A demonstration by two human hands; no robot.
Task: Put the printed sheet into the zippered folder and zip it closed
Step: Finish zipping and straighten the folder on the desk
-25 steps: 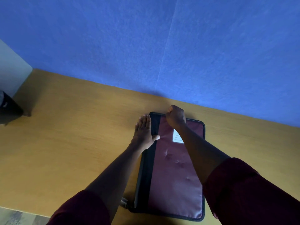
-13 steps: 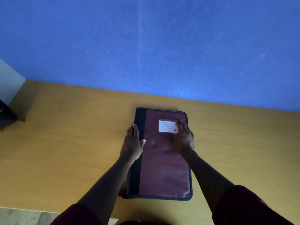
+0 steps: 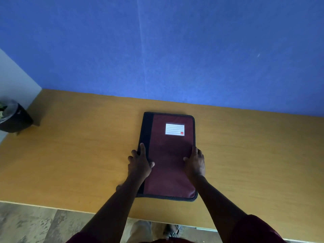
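A maroon zippered folder [image 3: 169,155] with a black spine strip and a white label lies flat and closed on the wooden table [image 3: 78,155]. My left hand [image 3: 140,163] rests on its left edge, fingers spread over the black spine. At the folder's right edge sits my right hand [image 3: 195,161], fingers curled around that side. No printed sheet is visible anywhere. The zipper edge runs around the folder; its pull is not visible.
A blue wall [image 3: 175,50] rises right behind the table. A dark pot with a plant [image 3: 12,118] stands at the table's far left corner. The near table edge runs below the folder, with floor and my feet under it.
My right hand came off the folder's top edge and slid down to its right side. My left hand slid down the spine. The view pulled back and straightened.
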